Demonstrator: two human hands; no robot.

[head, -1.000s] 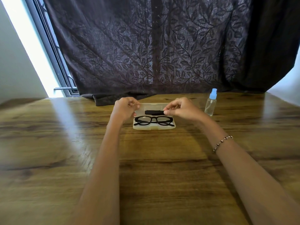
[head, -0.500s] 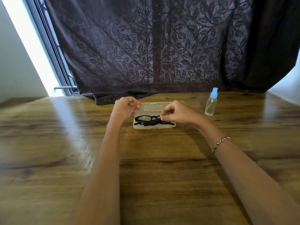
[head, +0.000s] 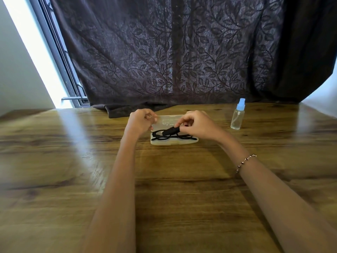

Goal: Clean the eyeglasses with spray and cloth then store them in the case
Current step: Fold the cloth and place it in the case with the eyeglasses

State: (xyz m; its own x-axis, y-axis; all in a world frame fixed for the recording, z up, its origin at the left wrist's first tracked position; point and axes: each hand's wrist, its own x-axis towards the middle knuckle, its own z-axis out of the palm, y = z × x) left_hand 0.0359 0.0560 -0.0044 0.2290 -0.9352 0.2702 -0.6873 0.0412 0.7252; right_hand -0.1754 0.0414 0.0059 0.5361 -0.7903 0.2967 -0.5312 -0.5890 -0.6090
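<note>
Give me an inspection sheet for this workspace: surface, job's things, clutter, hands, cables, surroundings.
Surface: wooden table, with a streak of window glare on its left part.
Job's things: black eyeglasses lie in the open case; case lid is raised; rolled black cloth is just above the eyeglasses; spray bottle stands upright to the right of the case, apart from it.
Clutter: nothing seen.
Hands: left hand pinches the case lid's left end; right hand pinches the cloth in its fingers; bracelet on the right wrist.
Cables: nothing seen.
Surroundings: dark leaf-patterned curtain behind the table; window frame at left.
</note>
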